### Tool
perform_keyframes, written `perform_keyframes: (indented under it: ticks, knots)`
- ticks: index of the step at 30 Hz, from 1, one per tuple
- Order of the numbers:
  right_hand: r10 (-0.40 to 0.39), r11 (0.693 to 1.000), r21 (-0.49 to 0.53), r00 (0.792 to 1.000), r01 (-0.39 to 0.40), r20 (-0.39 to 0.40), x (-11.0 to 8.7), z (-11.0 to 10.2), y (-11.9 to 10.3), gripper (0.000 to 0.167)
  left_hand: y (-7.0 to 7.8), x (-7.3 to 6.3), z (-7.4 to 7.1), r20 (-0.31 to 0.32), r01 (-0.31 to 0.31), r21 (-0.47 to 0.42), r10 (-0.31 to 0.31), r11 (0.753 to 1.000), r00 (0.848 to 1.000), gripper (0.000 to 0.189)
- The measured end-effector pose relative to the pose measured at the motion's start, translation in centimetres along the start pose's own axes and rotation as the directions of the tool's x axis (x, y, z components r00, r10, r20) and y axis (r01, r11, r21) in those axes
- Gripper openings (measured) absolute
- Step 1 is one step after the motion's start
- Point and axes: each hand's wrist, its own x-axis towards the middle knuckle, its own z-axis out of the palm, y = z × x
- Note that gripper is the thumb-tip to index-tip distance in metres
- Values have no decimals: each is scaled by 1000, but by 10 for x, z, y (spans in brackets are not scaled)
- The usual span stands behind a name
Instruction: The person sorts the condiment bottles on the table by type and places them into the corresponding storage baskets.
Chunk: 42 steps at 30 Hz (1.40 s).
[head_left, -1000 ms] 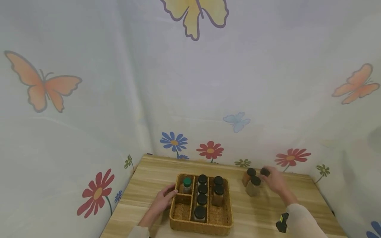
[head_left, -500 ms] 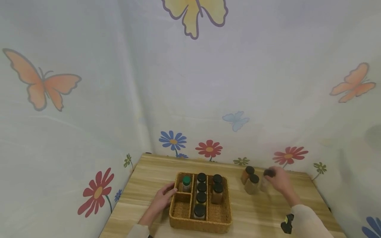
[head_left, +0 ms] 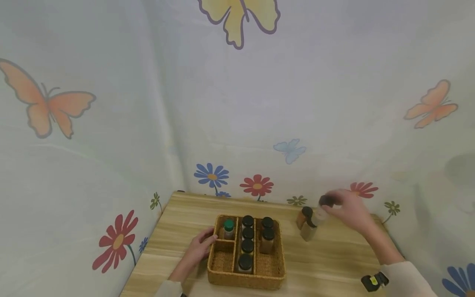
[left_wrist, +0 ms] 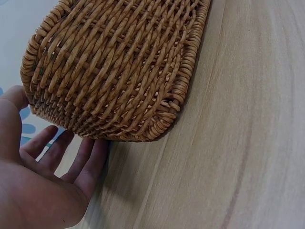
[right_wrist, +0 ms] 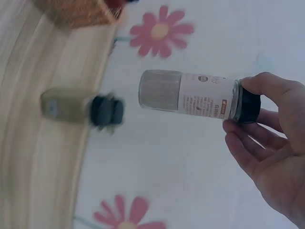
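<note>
My right hand (head_left: 349, 208) pinches the black cap of a clear spice jar (right_wrist: 164, 90) between thumb and fingers. In the right wrist view this jar has a white printed label and pale contents. It is raised near two black-capped spice jars, one with tan contents (head_left: 309, 232) and one reddish-brown (head_left: 301, 219). At the left wall of a woven basket (head_left: 246, 280), my left hand (head_left: 196, 249) holds the rim with its thumb, fingers against the outside. The basket's compartments hold a green-capped jar (head_left: 228, 229), a column of several black-capped jars (head_left: 245, 262) and two more at right (head_left: 267, 243).
The wood-grain table (head_left: 326, 268) ends at a pale curtain (head_left: 230, 103) printed with flowers and butterflies. Low partitions divide the basket; its front-left compartment (head_left: 224, 258) has a bare woven floor.
My right hand has lifted the clear jar from the table and brought it slightly left, above the two standing jars. My left hand has stayed at the basket.
</note>
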Motion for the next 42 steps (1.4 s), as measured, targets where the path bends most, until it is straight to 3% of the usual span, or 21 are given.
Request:
perform_keyframes:
  ticks: [6, 12, 14, 18, 25, 32, 37, 42]
  knots:
    - [-58, 993, 108, 997, 51, 60, 12, 22, -73, 38, 0, 2, 0, 7, 11, -3, -11, 1000, 1000, 63]
    - [-118, 969, 227, 991, 101, 62, 15, 68, -139, 41, 0, 4, 1, 9, 15, 4, -15, 1000, 1000, 61]
    - [-117, 970, 224, 991, 99, 69, 14, 84, -157, 40, 1, 3, 2, 7, 20, 12, -20, 1000, 1000, 60]
    - [-113, 965, 248, 987, 82, 113, 13, 119, -182, 38, 2, 4, 4, 7, 22, 16, -23, 1000, 1000, 61]
    - [-186, 925, 364, 967, 113, 175, 3, 185, -197, 37, 2, 4, 2, 19, 27, 27, -28, 999, 999, 64]
    - [-173, 943, 321, 954, 89, 243, -9, 235, -193, 39, 1, 2, 1, -1, 16, 16, -16, 1000, 1000, 59]
    - [-154, 957, 278, 951, 77, 267, -13, 249, -188, 41, 3, 0, 0, -1, 25, 26, -25, 999, 1000, 61]
    - [-174, 964, 247, 941, 102, 290, -11, 245, -187, 44, 3, -1, -3, 7, 41, 36, -42, 999, 999, 65]
